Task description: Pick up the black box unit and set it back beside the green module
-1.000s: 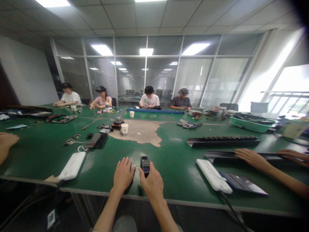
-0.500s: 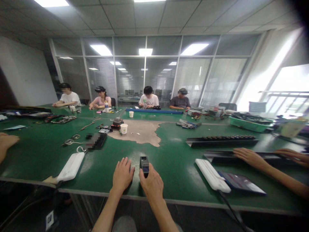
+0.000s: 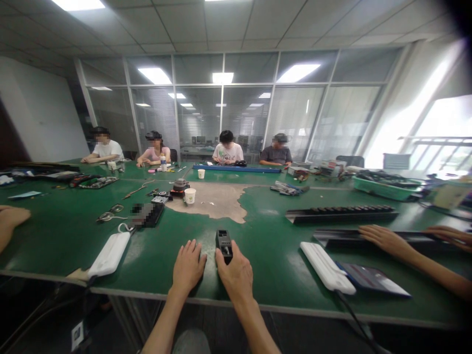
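Clock read from our seat; 12 = straight across green table (image 3: 276, 270). Blk device (image 3: 223, 238) at 12, just ahead of us. R hand (image 3: 236, 270) closed round its near end, thumb on L side, fingers on R; prob. gripped low b/c that leaves far end + much of top face uncovered to our view. Can't tell if underside meets tabletop. L hand (image 3: 188, 268) palm-down approx. 11, fingers fwd, slightly spread, nothing seen in it; prob. just resting, apart from device.

White unit (image 3: 109, 253) at 10, second white unit (image 3: 324, 268) at 2: both nr our edge, prob. so dark cords can drop over it. Beyond the latter, co-worker's hand (image 3: 385, 242) lies on blk channel (image 3: 334, 238), prob. steadying it. Paper cup (image 3: 190, 196) approx. 11, on brown patch (image 3: 217, 210), well apart from our hands; prob. safer from knocks there.
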`<state>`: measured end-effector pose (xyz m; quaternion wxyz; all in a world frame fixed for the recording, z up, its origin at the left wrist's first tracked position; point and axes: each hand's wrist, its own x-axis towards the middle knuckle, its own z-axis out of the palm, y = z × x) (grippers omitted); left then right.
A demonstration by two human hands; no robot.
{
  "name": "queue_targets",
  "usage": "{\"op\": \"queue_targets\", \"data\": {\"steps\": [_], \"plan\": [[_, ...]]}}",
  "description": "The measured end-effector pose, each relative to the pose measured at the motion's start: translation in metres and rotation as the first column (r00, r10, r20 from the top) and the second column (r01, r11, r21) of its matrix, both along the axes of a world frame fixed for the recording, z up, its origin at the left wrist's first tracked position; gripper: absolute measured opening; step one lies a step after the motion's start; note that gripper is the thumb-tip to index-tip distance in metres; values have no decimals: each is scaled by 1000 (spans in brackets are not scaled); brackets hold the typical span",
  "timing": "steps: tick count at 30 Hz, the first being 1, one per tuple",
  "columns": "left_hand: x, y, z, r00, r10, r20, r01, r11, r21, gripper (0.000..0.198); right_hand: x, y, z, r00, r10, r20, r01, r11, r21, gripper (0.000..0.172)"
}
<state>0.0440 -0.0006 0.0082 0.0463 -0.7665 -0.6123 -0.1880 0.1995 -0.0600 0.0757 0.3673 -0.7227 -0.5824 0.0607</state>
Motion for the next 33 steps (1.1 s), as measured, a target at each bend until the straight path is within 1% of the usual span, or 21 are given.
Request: {"op": "queue_targets", "data": {"steps": [3, 5, 7, 11, 14, 20, 23, 26, 29, 33], "plan": [[0, 0, 1, 1000, -2, 0, 2, 1000, 4, 49, 12, 0, 10, 999, -2, -32, 4, 999, 51, 62], [0, 0, 0, 1000, -6, 1, 6, 1000, 9, 49, 24, 0, 10, 999, -25, -48, 29, 996, 80, 62], [0, 0, 0, 1000, -7, 2, 7, 1000, 12, 49, 36, 1, 4, 997, -60, -48, 64, 995, 78, 62], [1, 1, -2, 1000, -4, 2, 4, 1000, 23, 49, 54, 1, -17, 995, -97, -13, 97, 995, 13, 62], [0, 1, -3, 1000, -8, -2, 8, 999, 31, 50, 57, 2, -30, 995, -102, 18, 102, 995, -16, 61], [0, 1, -1, 1000, -3, -6, 3, 1000, 27, 51, 56, 5, -43, 994, -88, 69, 90, 995, -36, 62], [1, 1, -1, 1000, -1, -6, 1, 1000, 23, 51, 56, 7, -51, 992, -80, 96, 78, 997, 23, 63], [0, 0, -1, 1000, -1, -6, 1, 1000, 26, 52, 57, 10, -60, 991, -72, 115, 56, 988, 141, 67], [0, 0, -1, 1000, -1, -9, 1, 1000, 20, 51, 59, 12, -68, 994, -55, 90, 32, 971, 237, 71], [1, 0, 0, 1000, -3, -5, 3, 1000, 15, 51, 64, 12, -74, 998, 18, 54, -32, 960, 277, 68]]}}
